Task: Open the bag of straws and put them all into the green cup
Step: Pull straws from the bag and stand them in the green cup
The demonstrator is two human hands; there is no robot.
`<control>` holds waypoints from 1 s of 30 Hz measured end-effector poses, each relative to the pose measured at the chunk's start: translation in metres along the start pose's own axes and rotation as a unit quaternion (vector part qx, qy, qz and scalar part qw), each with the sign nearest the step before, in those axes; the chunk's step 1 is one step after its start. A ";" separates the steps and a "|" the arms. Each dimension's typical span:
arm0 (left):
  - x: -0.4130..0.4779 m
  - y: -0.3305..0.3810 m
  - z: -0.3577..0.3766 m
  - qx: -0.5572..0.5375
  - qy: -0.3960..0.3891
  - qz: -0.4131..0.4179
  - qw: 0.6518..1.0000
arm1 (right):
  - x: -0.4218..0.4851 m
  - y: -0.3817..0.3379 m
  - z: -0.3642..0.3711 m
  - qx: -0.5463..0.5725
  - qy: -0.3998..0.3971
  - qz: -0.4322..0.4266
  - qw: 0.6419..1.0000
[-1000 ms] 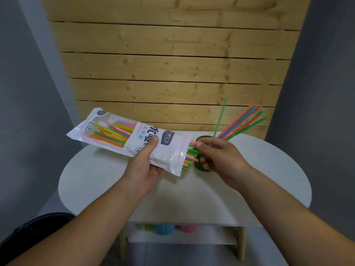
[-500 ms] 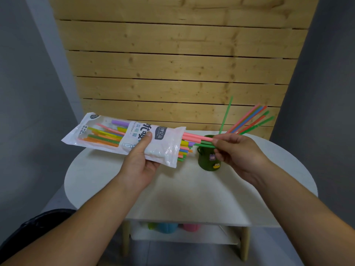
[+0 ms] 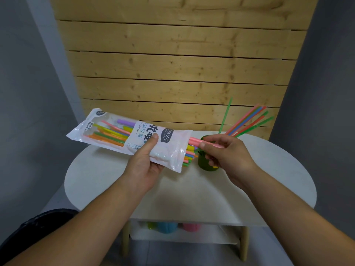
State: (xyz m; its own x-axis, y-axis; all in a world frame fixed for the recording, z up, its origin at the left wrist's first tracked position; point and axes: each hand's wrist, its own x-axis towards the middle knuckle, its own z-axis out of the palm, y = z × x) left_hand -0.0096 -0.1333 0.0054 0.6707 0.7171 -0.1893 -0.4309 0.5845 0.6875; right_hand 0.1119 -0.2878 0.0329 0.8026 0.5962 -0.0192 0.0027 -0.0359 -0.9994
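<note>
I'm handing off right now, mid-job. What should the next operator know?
Left hand grips the straw bag above the white table, open end toward the green cup.
Right hand pinches a pink straw partly drawn out of the bag.
The cup stands on the table by the bag's mouth.
Done: bag opened; several straws stand in the cup.
Left: drop in the pink straw, then move the many bagged straws over.

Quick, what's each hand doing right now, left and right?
Left hand: holding the straw bag, thumb on top.
Right hand: pinching a pink straw that sticks out of the bag's open end.
</note>
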 end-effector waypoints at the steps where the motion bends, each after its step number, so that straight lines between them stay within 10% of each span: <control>1: 0.000 0.000 0.000 0.000 -0.001 -0.001 1.000 | 0.001 0.000 0.000 -0.003 0.001 0.002 1.000; 30: 0.001 0.001 -0.003 -0.006 -0.002 -0.001 1.000 | 0.006 -0.003 -0.009 0.045 -0.031 0.028 0.998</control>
State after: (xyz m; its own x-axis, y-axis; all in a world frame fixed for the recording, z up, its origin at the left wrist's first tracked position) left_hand -0.0112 -0.1308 0.0032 0.6735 0.7149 -0.1877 -0.4368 0.5898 0.6792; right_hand 0.1222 -0.2910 0.0358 0.7614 0.6441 -0.0742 -0.0975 0.0005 -0.9952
